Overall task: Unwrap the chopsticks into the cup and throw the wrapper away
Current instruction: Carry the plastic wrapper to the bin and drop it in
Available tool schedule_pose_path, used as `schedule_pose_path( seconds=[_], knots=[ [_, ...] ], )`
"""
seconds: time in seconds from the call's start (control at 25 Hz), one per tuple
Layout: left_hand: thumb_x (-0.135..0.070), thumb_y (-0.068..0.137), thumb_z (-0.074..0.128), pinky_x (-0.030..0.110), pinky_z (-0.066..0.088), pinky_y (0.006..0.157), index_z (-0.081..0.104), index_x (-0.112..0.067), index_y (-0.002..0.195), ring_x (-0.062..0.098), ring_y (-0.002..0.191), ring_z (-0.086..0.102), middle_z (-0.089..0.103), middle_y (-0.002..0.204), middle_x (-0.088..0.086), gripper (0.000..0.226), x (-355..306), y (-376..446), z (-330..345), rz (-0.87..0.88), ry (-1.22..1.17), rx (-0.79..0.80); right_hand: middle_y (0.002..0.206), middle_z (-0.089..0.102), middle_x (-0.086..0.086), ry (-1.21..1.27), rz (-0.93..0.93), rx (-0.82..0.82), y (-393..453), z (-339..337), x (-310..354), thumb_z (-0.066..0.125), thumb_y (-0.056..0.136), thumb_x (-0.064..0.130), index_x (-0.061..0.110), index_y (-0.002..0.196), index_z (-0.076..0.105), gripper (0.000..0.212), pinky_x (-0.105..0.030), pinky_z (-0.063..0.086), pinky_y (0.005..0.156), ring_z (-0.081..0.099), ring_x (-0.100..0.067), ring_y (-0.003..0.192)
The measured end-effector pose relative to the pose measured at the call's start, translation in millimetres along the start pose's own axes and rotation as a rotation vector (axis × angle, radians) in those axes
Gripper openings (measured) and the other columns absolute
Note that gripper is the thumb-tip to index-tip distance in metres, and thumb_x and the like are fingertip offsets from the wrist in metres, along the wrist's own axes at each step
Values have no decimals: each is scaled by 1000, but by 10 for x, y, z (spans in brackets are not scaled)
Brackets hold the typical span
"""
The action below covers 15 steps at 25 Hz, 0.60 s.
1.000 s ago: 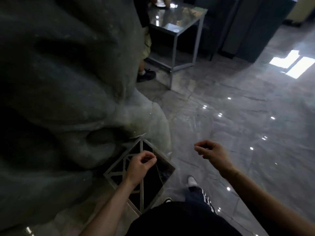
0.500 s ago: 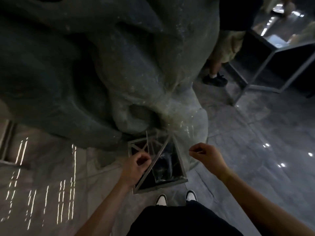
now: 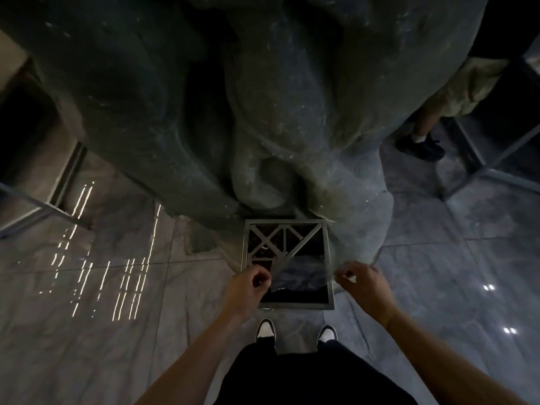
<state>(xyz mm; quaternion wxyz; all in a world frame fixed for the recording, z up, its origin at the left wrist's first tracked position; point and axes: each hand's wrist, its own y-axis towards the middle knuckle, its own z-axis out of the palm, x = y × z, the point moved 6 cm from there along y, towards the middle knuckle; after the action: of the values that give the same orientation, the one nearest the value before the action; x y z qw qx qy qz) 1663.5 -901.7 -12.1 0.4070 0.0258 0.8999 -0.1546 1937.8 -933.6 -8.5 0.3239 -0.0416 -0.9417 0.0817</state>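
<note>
— Wrapper (image 3: 301, 274): where is it held?
— Stretched above the bin (image 3: 329, 258), pinched by left hand (image 3: 248, 290) and right hand (image 3: 363, 283) fingers. Both pinches should be released together over the opening.

Dim public lobby, polished marble floor (image 3: 438, 287), huge rock sculpture (image 3: 263, 112), metal bin (image 3: 330, 258)

Grey marbled floor (image 3: 438, 287), silver-framed bin (image 3: 330, 258)
</note>
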Motion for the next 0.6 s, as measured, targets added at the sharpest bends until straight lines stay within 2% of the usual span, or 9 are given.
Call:
schedule_pose_path(
  seconds=[0.16, 0.28, 0.48, 0.6],
  knots=[
    [-17, 86, 67, 26, 54, 71, 66, -23, 84, 6, 78, 66, 71, 83, -9, 6, 178, 65, 190, -41, 77, 41, 101, 68, 12, 55, 64, 76, -24, 111, -86, 66, 87, 31, 31, 102, 66, 15, -20, 51, 78, 61, 0, 88],
    [-16, 84, 68, 22, 46, 66, 66, -24, 83, 8, 77, 64, 72, 85, -6, 8, 347, 139, 271, -109, 133, 71, 98, 69, 16, 88, 89, 97, 7, 154, -94, 65, 87, 34, 35, 100, 69, 13, -21, 53, 77, 63, 3, 87],
    [-27, 82, 66, 23, 40, 60, 62, -30, 87, 9, 77, 61, 68, 90, -8, 7, 556, 202, 340, -155, 279, 140, 97, 73, 13, 44, 52, 105, 100, 329, -43, 65, 88, 32, 37, 94, 71, 9, -21, 56, 73, 65, 2, 82],
    [-33, 78, 67, 19, 37, 59, 62, -34, 93, 5, 78, 57, 58, 87, -17, 16, 550, 259, 366, -123, 264, 178, 98, 71, 17, -66, 39, 145, 208, 415, -40, 64, 87, 41, 42, 94, 70, 10, -25, 57, 71, 63, 2, 82]
  ],
)
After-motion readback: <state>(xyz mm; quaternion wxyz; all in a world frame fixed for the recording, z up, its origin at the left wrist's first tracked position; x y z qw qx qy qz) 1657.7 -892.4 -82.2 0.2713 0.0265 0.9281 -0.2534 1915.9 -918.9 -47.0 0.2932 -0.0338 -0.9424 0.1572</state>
